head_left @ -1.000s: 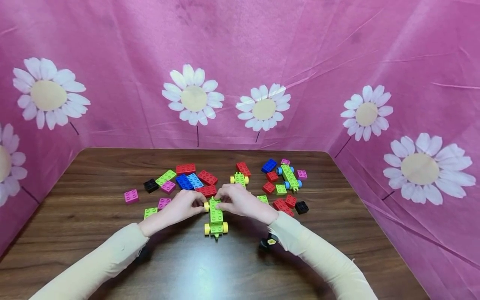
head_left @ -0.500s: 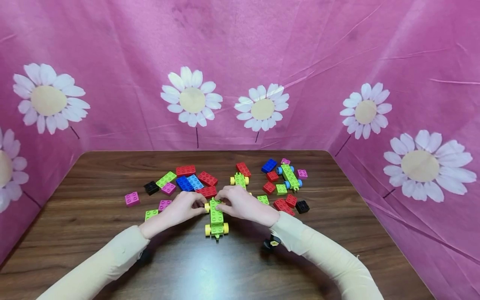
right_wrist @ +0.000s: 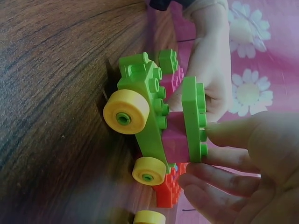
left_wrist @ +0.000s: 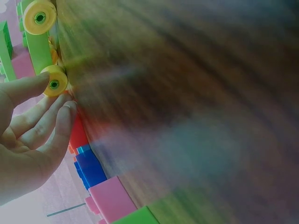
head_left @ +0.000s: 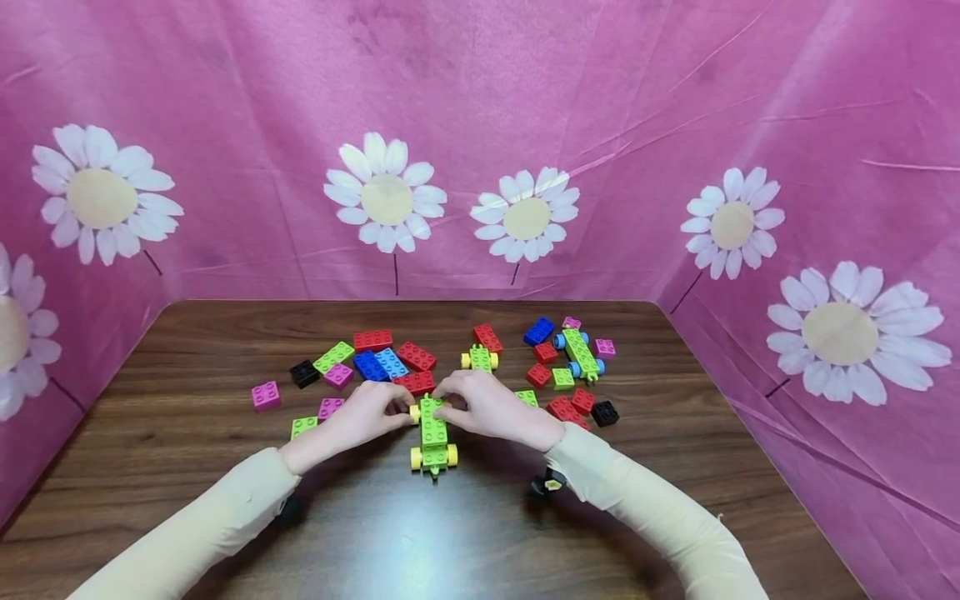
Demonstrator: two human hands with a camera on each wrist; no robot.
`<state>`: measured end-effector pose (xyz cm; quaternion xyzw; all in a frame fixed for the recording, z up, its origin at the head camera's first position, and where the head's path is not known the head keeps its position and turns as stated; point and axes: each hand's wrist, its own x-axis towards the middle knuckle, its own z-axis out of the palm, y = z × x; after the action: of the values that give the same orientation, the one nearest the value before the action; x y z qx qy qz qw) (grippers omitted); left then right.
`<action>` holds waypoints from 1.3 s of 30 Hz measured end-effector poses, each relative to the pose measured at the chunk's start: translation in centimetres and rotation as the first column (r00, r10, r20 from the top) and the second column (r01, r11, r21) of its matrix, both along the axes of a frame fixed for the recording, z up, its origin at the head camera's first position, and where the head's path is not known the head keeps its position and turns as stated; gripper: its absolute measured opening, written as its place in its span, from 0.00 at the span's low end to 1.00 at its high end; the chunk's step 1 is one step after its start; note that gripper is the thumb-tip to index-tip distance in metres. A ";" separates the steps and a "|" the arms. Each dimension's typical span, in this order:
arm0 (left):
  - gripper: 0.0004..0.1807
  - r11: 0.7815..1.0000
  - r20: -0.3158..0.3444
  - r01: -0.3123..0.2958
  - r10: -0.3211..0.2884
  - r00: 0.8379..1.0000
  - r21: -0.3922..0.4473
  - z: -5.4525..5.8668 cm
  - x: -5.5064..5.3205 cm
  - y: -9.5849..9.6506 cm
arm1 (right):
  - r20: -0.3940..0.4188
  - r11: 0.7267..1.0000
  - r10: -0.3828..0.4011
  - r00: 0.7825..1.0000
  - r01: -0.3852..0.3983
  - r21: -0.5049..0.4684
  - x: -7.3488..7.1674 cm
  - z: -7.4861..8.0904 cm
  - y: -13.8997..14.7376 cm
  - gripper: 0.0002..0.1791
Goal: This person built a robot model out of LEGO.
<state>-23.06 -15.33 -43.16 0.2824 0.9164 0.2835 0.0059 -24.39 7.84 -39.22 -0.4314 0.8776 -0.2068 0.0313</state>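
Note:
A toy car base [right_wrist: 150, 133], lime green with yellow wheels, stands on the table in front of both hands. On its studs sits a pink brick [right_wrist: 175, 142], topped by a flat green brick [head_left: 432, 427]. My left hand [head_left: 369, 412] pinches the far left yellow wheel [left_wrist: 56, 81] between thumb and fingers. From the right, my right hand [head_left: 487, 406] holds the far end of the flat green brick, thumb at its studs and fingers around its end. The far right wheel is hidden behind this hand in the head view.
Behind my right hand stands another green base [head_left: 478, 358] with yellow wheels. A green base with blue wheels [head_left: 580, 354] is at the back right. Several loose bricks lie around, including red [head_left: 415, 356], dark blue [head_left: 370, 365], pink [head_left: 266, 396] and black [head_left: 605, 412] ones.

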 end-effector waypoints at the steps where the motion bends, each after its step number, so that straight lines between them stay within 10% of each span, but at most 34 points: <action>1: 0.07 1.000 0.001 -0.001 0.001 1.000 -0.004 0.0 0.0 0.0 | -0.001 1.000 -0.001 1.000 0.001 -0.006 0.0 0.0 0.1 0.14; 23: 0.08 1.000 -0.017 0.005 -0.006 1.000 -0.018 0.2 0.2 0.1 | -0.088 0.962 -0.255 0.963 0.244 -0.119 -3.7 1.7 7.6 0.13; 39: 0.08 1.000 0.011 0.006 -0.005 1.000 -0.016 0.2 0.1 0.2 | -0.015 0.926 -0.370 0.929 0.370 0.077 -6.5 -0.9 12.5 0.18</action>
<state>-22.93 -15.17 -42.94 0.2833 0.9179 0.2775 0.0138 -30.89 20.33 -40.10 -0.2568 0.9506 -0.1742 0.0085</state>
